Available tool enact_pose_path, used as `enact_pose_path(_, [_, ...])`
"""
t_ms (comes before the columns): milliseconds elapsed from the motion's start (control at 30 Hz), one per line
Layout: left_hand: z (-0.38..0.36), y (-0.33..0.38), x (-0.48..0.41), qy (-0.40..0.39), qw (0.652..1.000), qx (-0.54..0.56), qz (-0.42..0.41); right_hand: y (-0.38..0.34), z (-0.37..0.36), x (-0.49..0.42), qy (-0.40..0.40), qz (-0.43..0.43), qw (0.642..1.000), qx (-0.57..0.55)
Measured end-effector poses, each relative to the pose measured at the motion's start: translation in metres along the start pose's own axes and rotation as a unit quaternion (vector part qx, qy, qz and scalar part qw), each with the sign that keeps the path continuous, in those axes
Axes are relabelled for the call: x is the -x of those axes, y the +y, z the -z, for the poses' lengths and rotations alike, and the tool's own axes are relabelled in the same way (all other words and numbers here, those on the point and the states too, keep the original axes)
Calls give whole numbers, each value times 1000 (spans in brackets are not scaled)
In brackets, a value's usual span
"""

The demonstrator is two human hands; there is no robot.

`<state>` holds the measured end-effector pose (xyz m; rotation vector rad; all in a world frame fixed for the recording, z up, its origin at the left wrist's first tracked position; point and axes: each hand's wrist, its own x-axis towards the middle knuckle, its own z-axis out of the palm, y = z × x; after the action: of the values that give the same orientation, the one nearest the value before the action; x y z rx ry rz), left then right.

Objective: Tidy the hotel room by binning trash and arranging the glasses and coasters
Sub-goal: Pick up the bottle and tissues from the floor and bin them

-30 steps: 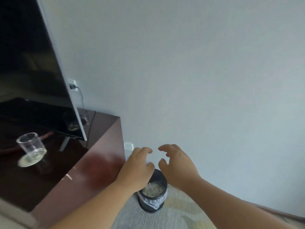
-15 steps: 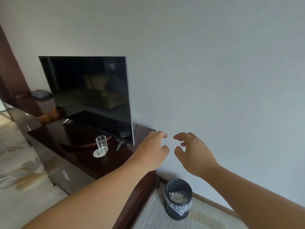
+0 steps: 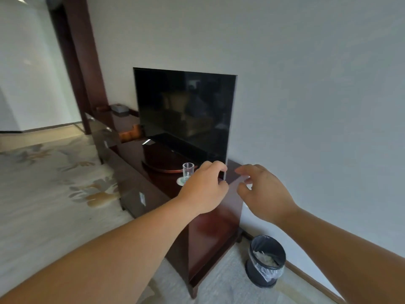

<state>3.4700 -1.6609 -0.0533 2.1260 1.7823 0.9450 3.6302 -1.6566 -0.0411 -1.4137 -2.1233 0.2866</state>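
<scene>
Dark-wood cabinet (image 3: 213, 233): glass (image 3: 188, 171) on coaster (image 3: 180, 182) near its end edge.

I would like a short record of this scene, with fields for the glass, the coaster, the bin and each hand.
glass: upright, standing on the coaster
coaster: round, pale, on the dark cabinet in front of the TV
bin: black, lined, on the floor right of the cabinet, trash inside
left hand: empty, fingers loosely curled
right hand: empty, fingers loosely curled
</scene>
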Motion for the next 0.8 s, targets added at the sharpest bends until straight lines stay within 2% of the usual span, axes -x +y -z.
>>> enact_pose_path(200, [52, -24, 39, 73, 990, -55, 104, -44, -19, -20, -37, 89, 994, -41])
enact_pose_path(433, [88, -49, 112, 114, 955, -107, 250, -84, -51, -29, -124, 217, 964, -86])
enact_pose_path(600, [128, -63, 188, 140, 910, -176, 349, -139, -79, -16, -197, 304, 927, -102])
enact_pose_path(800, [174, -65, 271, 196, 855, -204, 435, -222, -110, 14, -235, 399, 879, -114])
